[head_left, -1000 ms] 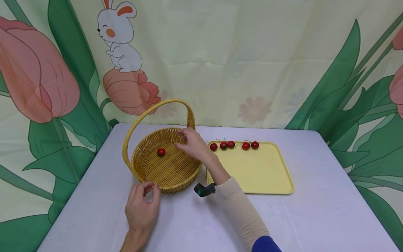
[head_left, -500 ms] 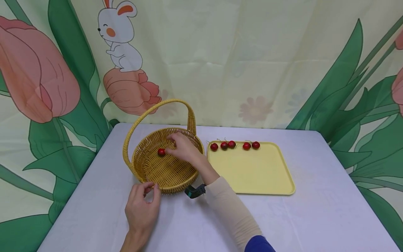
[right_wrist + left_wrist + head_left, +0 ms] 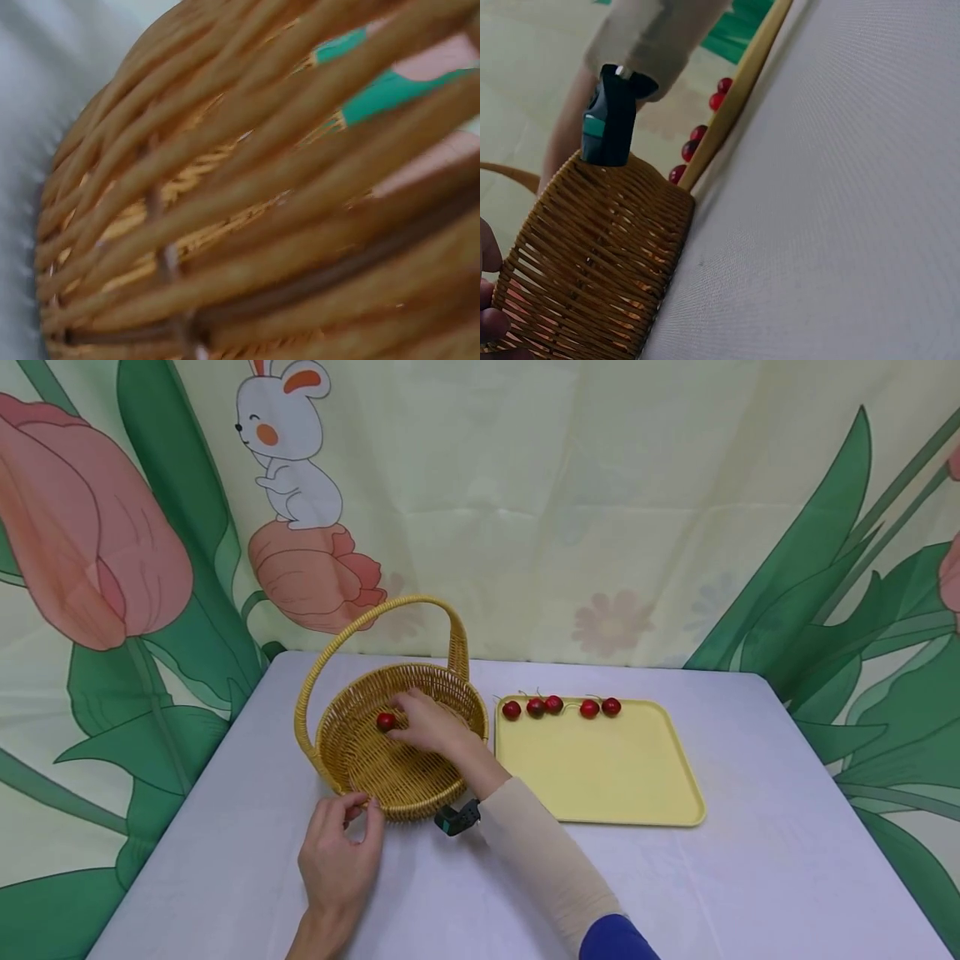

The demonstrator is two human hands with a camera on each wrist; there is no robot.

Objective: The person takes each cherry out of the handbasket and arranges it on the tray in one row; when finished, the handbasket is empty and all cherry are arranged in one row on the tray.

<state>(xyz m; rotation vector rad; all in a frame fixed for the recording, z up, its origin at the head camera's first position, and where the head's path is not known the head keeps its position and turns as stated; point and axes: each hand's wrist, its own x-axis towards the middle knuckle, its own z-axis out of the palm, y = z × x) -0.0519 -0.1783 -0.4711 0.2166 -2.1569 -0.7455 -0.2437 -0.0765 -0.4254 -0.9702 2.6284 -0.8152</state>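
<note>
A round wicker basket with a tall arched handle stands on the table, and a dark red cherry lies on its floor. My right hand reaches over the basket's right side, thumb and fingers spread apart close beside the cherry; whether they touch it cannot be told. In the right wrist view only the basket's woven wall shows, close up. My left hand holds the near-left rim between thumb and fingers. Part of its fingers appears against the weave in the left wrist view.
To the right of the basket lies a yellow tray. Several stemmed cherries sit in a row along its far edge. A white cloth covers the table, and a printed curtain hangs behind.
My right hand has moved left and down into the basket, from its right side to beside the cherry. The left hand keeps its place on the rim.
</note>
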